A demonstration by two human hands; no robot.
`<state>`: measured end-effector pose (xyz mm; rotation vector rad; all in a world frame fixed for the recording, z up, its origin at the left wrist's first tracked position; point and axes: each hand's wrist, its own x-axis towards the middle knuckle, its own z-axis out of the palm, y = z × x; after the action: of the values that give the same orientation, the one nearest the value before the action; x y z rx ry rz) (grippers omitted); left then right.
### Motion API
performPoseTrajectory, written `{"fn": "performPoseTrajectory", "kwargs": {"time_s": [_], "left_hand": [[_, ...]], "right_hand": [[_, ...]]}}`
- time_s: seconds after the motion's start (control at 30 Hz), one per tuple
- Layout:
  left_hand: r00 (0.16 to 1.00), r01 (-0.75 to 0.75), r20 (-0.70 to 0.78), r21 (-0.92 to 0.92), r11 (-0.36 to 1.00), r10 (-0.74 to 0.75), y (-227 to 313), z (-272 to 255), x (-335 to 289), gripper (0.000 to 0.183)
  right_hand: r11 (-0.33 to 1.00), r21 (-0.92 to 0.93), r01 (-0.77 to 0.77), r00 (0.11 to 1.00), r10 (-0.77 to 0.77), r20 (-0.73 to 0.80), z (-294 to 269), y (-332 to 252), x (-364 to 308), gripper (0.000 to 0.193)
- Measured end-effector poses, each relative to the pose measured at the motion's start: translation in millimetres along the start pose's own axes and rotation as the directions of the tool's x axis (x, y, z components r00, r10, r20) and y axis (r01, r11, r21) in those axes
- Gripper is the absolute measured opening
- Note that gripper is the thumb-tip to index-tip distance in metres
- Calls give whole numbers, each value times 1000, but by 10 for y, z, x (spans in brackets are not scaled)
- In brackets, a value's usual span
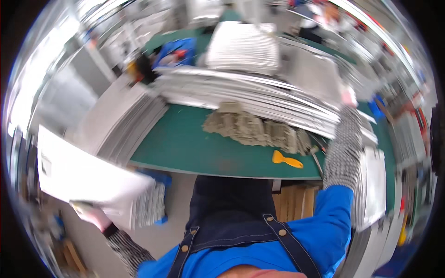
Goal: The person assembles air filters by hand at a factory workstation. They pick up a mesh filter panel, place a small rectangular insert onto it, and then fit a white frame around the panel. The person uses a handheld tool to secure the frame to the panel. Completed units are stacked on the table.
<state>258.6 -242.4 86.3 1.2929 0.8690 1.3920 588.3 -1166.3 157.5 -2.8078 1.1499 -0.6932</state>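
At the lower left, my left hand (92, 216) grips the lower edge of a flat white panel (79, 171), which is tilted beside the workbench. A small dark-edged mark or cut-out shows near the panel's left side. My right arm reaches far across the bench. Blurred by motion, my right hand (348, 96) is nearest to the right end of a stack of long silver-white strips (245, 92); whether it touches them I cannot tell. Grey-patterned knit sleeves cover both forearms.
On the green bench (199, 148) lie crumpled grey-brown strips (259, 129), a yellow scraper (287, 159) and a hammer-like tool (317, 160). Grey panels (132, 120) are stacked left, white ones (373, 185) right. Behind stand a white stack (242, 48) and a blue bin (176, 53).
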Motion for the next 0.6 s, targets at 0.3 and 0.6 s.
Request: {"fn": "performPoseTrajectory", "kwargs": {"time_s": [0.3,0.6], "left_hand": [[972,96,-176,905,414,159,-1206,-1694,1546,44],[966,260,-247,919,297,-82,-2172,-2316,1186,54]], "right_hand": [[782,-564,265,808,-499,-314,519,1410,1151,38],[491,871,-14,915,-346,210,-868,373,460,56]]}}
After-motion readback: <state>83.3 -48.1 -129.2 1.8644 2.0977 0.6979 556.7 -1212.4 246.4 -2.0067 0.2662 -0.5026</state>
